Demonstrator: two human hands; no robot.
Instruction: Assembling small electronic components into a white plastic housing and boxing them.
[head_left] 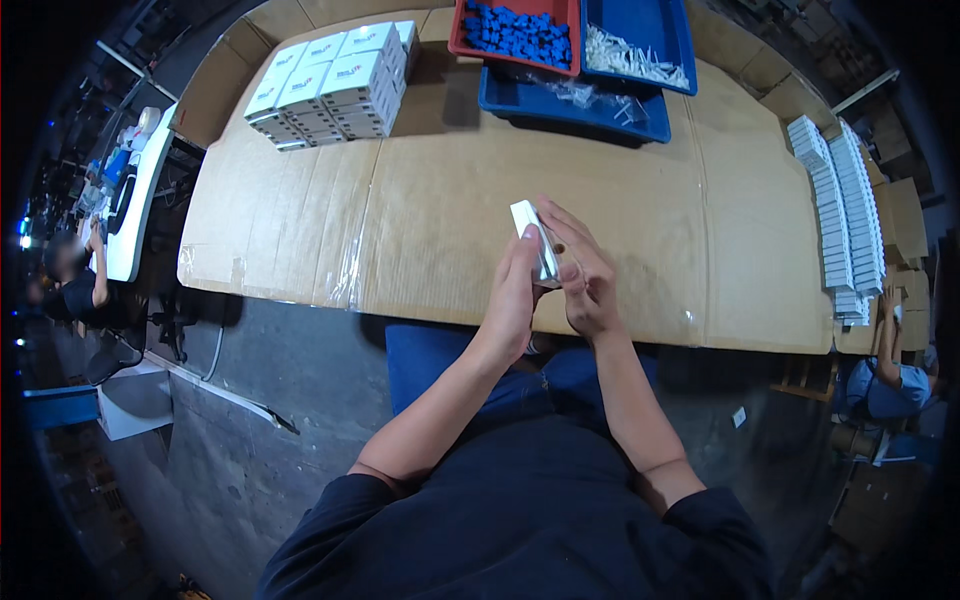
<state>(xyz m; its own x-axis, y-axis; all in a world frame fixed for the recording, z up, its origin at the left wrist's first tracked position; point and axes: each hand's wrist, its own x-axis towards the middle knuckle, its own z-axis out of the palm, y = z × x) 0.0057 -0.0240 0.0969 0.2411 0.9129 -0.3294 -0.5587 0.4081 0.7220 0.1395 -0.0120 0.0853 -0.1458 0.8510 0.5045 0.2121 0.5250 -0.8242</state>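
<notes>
A small white box (527, 217) stands tilted between my two hands, above the near part of the cardboard-covered table. My left hand (511, 303) is closed around its left side, with the thumb lying along the top. From the right, my right hand (592, 283) closes on the same box, its fingers reaching along the far side and its thumb bent near the lower end. The lower end of the box and some fingertips are hidden by the hands.
Stacked white boxes (350, 78) stand at the back left. A red bin (512, 65) of blue pieces and a blue bin (640, 80) of white pieces sit on another blue tray (520, 106). Long rows of white boxes (838, 215) line the right side. People work at both sides.
</notes>
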